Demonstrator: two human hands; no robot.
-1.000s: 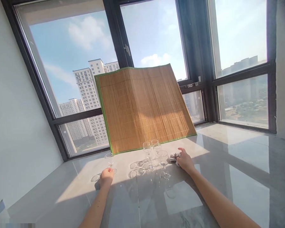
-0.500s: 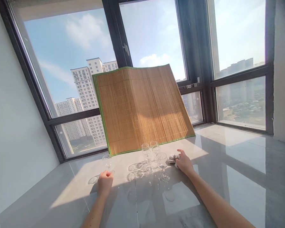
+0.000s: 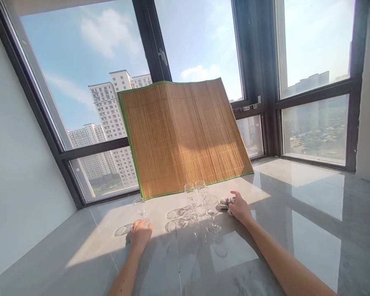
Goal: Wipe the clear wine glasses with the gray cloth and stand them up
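My left hand (image 3: 141,234) is low over the tiled surface, just in front of a small stemmed glass (image 3: 139,206) that stands upright. Its fingers look loosely apart, and they partly hide the glass's foot; contact cannot be made out. My right hand (image 3: 241,208) grips a crumpled whitish cloth (image 3: 225,204), with the index finger stretched out. Between the hands, several clear stemmed glasses stand in a cluster, the nearest glass (image 3: 214,209) set a little apart from the others at the right front.
A bamboo mat (image 3: 185,139) with green edging leans against the windows behind the glasses. Dark window frames (image 3: 267,82) meet at the back right corner. A white wall (image 3: 21,156) rises on the left. Glossy grey tiles (image 3: 216,271) cover the surface, with sunlight and shadows across it.
My left hand has shifted slightly right, and its fingers have loosened from a closed shape beside the glass. My right hand still has the cloth. The camera view has moved a little.
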